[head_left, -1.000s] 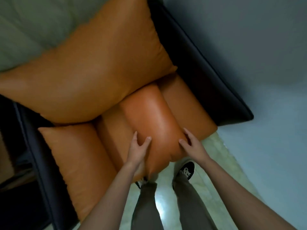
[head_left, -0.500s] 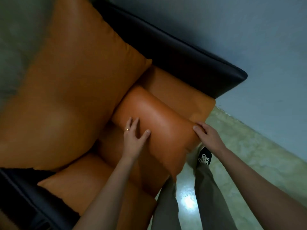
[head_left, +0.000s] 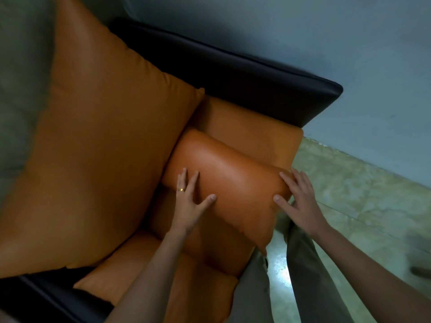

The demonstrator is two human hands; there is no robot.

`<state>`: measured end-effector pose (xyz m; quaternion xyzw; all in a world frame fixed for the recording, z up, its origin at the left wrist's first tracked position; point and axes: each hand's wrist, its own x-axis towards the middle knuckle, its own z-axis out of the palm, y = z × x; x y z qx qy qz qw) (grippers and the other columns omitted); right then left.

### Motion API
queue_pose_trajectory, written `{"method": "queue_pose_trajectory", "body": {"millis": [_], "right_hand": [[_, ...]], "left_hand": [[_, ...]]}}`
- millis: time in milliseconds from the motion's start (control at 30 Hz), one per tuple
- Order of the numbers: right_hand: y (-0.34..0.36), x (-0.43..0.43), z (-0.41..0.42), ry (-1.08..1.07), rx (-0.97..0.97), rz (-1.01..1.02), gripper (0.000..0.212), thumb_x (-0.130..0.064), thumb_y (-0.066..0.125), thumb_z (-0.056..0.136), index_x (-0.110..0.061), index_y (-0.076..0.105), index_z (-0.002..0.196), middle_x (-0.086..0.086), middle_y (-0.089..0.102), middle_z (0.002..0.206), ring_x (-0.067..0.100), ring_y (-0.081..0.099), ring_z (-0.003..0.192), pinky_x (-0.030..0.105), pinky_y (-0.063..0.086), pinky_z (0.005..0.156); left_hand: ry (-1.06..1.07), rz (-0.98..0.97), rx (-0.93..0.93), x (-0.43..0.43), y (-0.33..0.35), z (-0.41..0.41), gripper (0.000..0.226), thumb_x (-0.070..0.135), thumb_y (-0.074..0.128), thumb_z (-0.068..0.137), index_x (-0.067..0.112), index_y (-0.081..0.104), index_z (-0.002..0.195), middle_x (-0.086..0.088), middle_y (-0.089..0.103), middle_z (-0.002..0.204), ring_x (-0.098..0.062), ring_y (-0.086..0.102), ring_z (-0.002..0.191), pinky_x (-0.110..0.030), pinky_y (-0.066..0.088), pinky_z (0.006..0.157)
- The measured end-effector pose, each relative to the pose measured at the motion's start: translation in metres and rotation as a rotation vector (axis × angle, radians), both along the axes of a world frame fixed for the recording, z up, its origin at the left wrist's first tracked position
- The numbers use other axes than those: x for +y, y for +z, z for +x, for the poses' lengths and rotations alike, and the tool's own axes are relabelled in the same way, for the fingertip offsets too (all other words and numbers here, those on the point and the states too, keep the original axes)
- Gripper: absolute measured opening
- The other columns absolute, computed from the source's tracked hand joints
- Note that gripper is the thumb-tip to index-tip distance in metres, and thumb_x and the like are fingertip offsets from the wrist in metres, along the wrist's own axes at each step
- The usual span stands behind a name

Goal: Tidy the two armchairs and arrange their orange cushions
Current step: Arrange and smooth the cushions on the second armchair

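We see the small orange leather bolster cushion point(head_left: 231, 180) lying on the orange seat cushion point(head_left: 254, 134) of the black leather armchair point(head_left: 268, 89), with the large orange back cushion point(head_left: 100, 136) touching its left end.

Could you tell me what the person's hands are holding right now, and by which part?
Both hands hold the small orange cushion between them: the left hand lies flat on its left side, the right hand presses against its right end.

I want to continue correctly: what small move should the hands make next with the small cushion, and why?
Probably push it back against the big back cushion. The left hand and right hand flank the small cushion, whose front corner overhangs the seat edge.
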<state>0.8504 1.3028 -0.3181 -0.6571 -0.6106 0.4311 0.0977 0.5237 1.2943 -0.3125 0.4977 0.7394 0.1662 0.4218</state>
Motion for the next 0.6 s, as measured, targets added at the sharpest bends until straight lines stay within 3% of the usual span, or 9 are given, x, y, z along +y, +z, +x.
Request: {"method": "queue_pose_trajectory", "body": {"millis": [100,233,333,433,500,600], "right_hand": [[0.003,-0.009,-0.01,-0.215,0.123,-0.099,0.074,-0.063,0.06,0.088,-0.054,0.024,0.151,-0.018,-0.008,0.166,0.011,-0.005,0.154,0.05,0.016,0.122],[0.005,-0.016,-0.026,-0.365,0.227,-0.168,0.08,-0.056,0.062,0.087,-0.053,0.018,0.154,-0.018,-0.017,0.165,0.008,0.004,0.151,0.045,0.023,0.123],[0.003,0.001,-0.027,-0.388,0.255,-0.191,0.081,-0.057,0.063,0.089,-0.048,0.016,0.155,-0.014,-0.018,0.165,0.017,0.008,0.154,0.047,0.025,0.123],[0.001,0.035,-0.02,-0.405,0.233,-0.156,0.078,-0.063,0.057,0.091,-0.047,0.017,0.156,-0.011,-0.008,0.167,0.02,0.016,0.152,0.047,0.03,0.12],[-0.001,0.064,-0.008,-0.46,0.236,-0.117,0.071,-0.065,0.048,0.095,-0.047,0.017,0.156,-0.009,0.009,0.167,0.02,0.027,0.149,0.046,0.033,0.117],[0.004,0.109,0.018,-0.53,0.213,-0.167,0.067,-0.065,0.039,0.095,-0.04,0.025,0.156,-0.005,0.034,0.161,0.021,0.042,0.14,0.046,0.037,0.115]], "left_hand": [[0.305,-0.102,-0.132,-0.013,-0.006,0.004,0.091,0.055,0.078,0.079,0.05,0.026,0.153,0.009,-0.003,0.167,-0.007,0.011,0.147,-0.042,0.024,0.122],[0.548,-0.152,-0.369,-0.009,-0.022,0.005,0.108,0.064,0.088,0.061,0.073,0.016,0.141,0.001,0.016,0.167,-0.024,0.028,0.149,-0.055,0.035,0.116],[0.643,-0.099,-0.399,0.001,-0.018,0.018,0.111,0.06,0.089,0.06,0.065,0.018,0.146,0.0,0.021,0.164,-0.023,0.036,0.145,-0.05,0.037,0.117],[0.685,-0.049,-0.434,0.009,-0.006,0.046,0.11,0.044,0.089,0.069,0.053,0.018,0.153,0.0,0.01,0.167,-0.024,0.028,0.149,-0.044,0.031,0.12],[0.662,-0.016,-0.472,0.021,0.003,0.07,0.107,0.031,0.088,0.074,0.047,0.02,0.156,-0.001,0.002,0.168,-0.022,0.025,0.15,-0.035,0.03,0.118],[0.567,0.02,-0.555,0.048,0.017,0.108,0.106,0.028,0.086,0.077,0.047,0.018,0.156,-0.002,-0.015,0.167,-0.019,0.014,0.152,-0.038,0.028,0.122]]}}
